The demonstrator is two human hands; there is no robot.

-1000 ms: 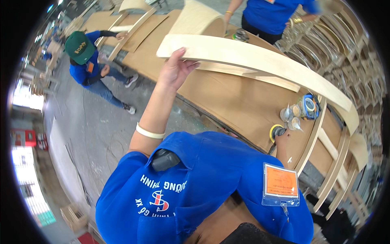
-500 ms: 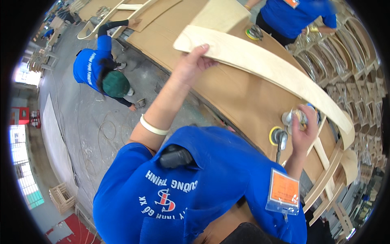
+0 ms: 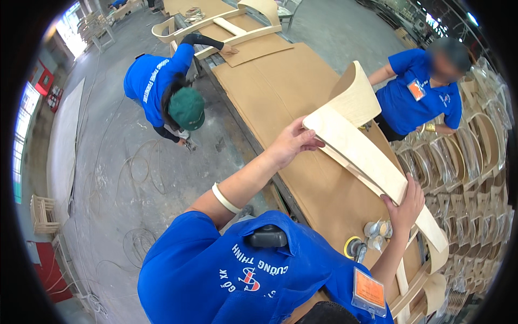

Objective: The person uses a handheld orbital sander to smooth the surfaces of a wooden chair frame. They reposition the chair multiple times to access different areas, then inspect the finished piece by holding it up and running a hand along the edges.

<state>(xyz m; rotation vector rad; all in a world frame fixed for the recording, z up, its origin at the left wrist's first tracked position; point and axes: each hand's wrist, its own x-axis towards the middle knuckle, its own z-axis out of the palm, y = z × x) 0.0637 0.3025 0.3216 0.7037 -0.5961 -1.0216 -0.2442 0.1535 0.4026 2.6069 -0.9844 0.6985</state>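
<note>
A pale, smooth curved wooden furniture part [image 3: 359,154] with a broad upturned end [image 3: 356,100] lies across the table in front of me. My left hand [image 3: 291,143] grips the near corner of its flat face, fingers bent over the edge. Farther right along the same face, my right hand [image 3: 404,208] is closed on the edge, thumb on the near side. Below my right wrist, a hand sander [image 3: 354,247] with a yellow-rimmed pad rests on the table, beside several small cups or tins [image 3: 376,229].
Brown cardboard [image 3: 280,92] covers the long table. Left of it, a co-worker in a green cap [image 3: 186,108] bends down with one hand on the cardboard. Another person [image 3: 423,97] stands across the table. Wrapped curved wooden parts [image 3: 469,178] are stacked at right; hoses [image 3: 143,167] lie on the floor.
My right hand has come from open above the sander and cups to a grip on the wooden part. My view has shifted, and the part sits lower and more steeply slanted in it.
</note>
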